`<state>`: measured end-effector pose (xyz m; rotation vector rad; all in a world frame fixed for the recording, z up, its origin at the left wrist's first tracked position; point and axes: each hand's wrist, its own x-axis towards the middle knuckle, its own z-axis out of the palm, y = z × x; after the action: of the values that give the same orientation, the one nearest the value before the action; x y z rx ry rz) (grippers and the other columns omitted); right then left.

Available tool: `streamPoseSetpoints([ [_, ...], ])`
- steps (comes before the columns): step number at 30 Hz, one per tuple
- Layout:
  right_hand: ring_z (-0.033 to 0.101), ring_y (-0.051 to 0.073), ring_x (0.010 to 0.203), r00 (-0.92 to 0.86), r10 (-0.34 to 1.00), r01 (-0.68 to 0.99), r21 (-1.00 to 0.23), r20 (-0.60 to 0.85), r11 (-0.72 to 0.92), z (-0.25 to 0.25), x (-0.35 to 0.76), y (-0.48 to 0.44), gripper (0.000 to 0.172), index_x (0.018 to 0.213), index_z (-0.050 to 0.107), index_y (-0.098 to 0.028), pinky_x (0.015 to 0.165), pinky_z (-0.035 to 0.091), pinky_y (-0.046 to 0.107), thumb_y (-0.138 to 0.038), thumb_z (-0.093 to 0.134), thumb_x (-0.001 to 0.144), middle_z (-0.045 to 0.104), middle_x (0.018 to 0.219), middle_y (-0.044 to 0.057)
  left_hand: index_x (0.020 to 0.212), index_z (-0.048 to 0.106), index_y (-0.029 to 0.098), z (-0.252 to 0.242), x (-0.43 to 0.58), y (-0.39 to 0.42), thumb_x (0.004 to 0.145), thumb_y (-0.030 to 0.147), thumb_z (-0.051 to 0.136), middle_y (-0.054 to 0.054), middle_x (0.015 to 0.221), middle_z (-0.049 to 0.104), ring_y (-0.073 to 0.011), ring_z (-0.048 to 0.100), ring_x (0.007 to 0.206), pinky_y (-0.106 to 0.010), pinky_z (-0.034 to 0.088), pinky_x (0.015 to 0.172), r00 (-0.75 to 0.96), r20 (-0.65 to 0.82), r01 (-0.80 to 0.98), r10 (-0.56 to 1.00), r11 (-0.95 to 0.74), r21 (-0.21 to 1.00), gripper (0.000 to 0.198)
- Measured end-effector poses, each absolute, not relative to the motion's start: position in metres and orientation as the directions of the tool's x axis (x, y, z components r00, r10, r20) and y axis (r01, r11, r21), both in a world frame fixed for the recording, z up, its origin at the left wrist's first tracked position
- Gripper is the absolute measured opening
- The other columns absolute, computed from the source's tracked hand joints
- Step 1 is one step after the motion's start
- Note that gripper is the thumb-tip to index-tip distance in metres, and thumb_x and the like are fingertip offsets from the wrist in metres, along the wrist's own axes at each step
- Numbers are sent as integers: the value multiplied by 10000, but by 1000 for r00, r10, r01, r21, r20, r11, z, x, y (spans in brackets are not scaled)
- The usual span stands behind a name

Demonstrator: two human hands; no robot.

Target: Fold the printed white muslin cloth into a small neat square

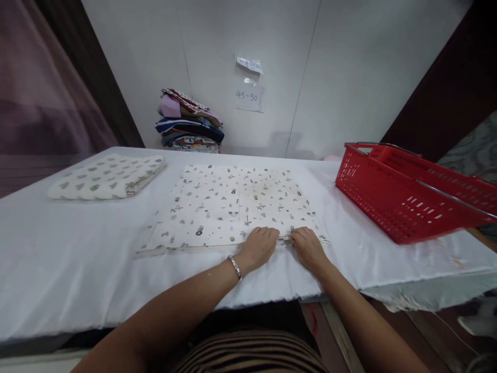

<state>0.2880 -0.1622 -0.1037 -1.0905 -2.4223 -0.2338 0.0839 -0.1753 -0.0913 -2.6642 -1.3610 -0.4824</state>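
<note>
A white patterned cloth (233,204) lies flat and folded in the middle of the white-covered table (58,269). My left hand (258,247) rests on the cloth's near edge, fingers curled together over the hem. My right hand (308,247) sits just beside it on the same edge, fingers also curled down onto the fabric. The two hands almost touch. A bracelet circles my left wrist.
A folded white cloth with grey shapes (106,177) lies at the table's far left. A pile of folded colourful clothes (189,123) stands against the back wall. A red plastic basket (407,194) sits on the right. A paper label (249,98) hangs on the wall.
</note>
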Motion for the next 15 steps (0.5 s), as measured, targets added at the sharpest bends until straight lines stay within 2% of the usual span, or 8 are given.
streamPoseSetpoints([
  [5,488,204,848,-575,681,749,-43,454,661,-104,287,-162,159,891,600,-163,755,363,325,-85,464,861,599,877,73,843,516,172,-98,84,-171,891,86,445,-36,859,579,-195,502,825,-338,375,711,617,318,766,719,-642,-34,121],
  [10,500,207,880,-570,728,782,-20,382,623,-99,287,-165,129,947,602,-180,764,359,328,-141,498,882,620,926,66,832,544,164,-100,81,-170,877,85,488,-47,899,567,-189,485,840,-331,371,712,624,397,737,673,-675,-16,107],
  [15,518,214,921,-519,768,838,43,375,544,-97,308,-172,234,1092,565,-185,780,359,336,-120,463,892,636,996,76,783,549,160,-101,80,-168,864,77,490,-41,814,571,-190,487,781,-334,374,703,614,421,735,667,-678,2,130],
])
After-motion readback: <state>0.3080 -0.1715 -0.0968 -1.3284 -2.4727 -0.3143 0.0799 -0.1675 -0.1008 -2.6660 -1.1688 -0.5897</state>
